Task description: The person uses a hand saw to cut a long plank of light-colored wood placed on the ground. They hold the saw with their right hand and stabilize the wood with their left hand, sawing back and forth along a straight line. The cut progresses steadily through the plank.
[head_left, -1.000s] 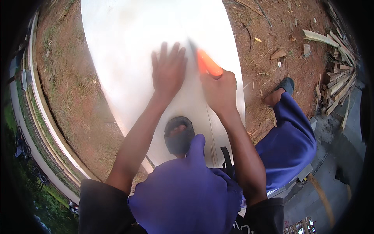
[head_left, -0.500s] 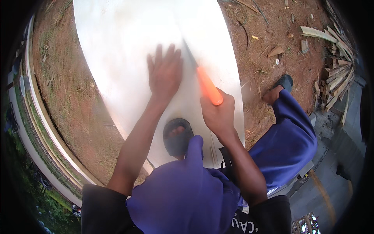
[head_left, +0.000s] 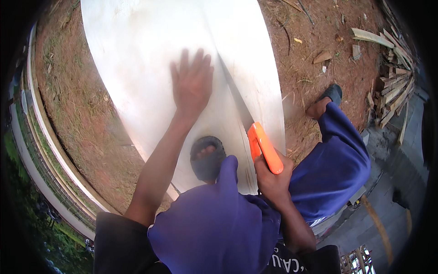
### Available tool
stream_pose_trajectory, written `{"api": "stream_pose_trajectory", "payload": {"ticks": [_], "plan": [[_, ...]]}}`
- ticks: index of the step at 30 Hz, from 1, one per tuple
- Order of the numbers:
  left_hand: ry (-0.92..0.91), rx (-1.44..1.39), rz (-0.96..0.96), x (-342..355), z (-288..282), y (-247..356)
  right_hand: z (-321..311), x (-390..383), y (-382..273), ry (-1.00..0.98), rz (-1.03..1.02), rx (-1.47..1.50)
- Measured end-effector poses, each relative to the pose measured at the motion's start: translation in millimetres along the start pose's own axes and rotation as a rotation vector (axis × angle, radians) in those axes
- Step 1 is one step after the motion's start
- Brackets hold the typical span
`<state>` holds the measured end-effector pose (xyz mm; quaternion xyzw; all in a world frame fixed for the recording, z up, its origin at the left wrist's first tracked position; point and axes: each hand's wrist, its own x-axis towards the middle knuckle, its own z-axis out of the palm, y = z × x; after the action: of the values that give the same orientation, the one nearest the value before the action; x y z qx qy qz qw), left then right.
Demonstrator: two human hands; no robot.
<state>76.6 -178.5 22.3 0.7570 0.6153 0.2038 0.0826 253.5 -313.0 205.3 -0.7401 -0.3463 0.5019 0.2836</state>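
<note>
Red earth flanking white board, hands apart, saw near right edge

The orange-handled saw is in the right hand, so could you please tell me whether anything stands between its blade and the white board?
Nothing visible stands between the saw blade and the white board. The left hand lies flat on the board and the shod foot stands on it, both left of the blade.
</note>
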Motion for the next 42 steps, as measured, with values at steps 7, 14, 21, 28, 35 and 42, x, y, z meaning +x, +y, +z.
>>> {"api": "stream_pose_trajectory", "payload": {"ticks": [7, 14, 21, 28, 35, 42], "plan": [[0.028, -0.013, 0.020, 9, -1, -2, 35, 74, -9, 0.003, -0.055, -0.049], [0.008, -0.019, 0.002, -2, -3, -1, -39, -68, 21, -0.033, -0.116, -0.184], [0.001, -0.022, 0.066, 6, 4, 3, 50, 108, -11, 0.001, -0.022, -0.031], [-0.027, 0.020, 0.027, -2, 3, -8, -31, -75, 19, -0.011, -0.196, -0.161], [-0.017, 0.030, 0.080, 0, 13, 2, 33, 63, 16, 0.007, -0.018, 0.014], [0.003, 0.037, 0.055, 0, 6, -10, 2, -2, 19, -0.011, -0.094, -0.053]]}}
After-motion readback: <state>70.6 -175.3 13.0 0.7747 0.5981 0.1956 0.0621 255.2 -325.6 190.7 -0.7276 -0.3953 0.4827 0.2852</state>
